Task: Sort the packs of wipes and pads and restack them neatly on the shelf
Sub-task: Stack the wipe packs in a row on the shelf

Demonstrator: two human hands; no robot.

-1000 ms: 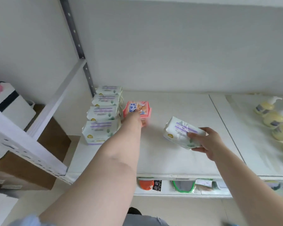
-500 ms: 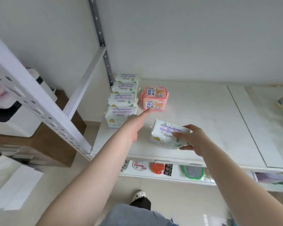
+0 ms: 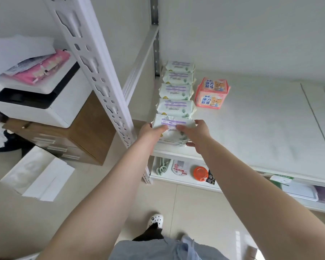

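Observation:
A white and purple pack of wipes point(image 3: 174, 122) stands at the front left corner of the white shelf point(image 3: 261, 128). My left hand point(image 3: 151, 131) grips its left side and my right hand point(image 3: 194, 134) grips its right side, thumbs lying on its face. Behind it, several matching packs of wipes point(image 3: 175, 91) stand in a row running back along the shelf's left edge. A pink pack of pads point(image 3: 212, 93) stands just right of that row, apart from both hands.
A white perforated shelf post point(image 3: 101, 79) rises just left of my left arm. A lower shelf point(image 3: 186, 180) holds an orange lid, a round pack and green hooks. A printer point(image 3: 39, 98) sits on a wooden cabinet at the left.
My right hand carried the pack left to the front of the wipes row. My left hand left the pink pack and took hold of the wipes pack's left side. The view shifted left.

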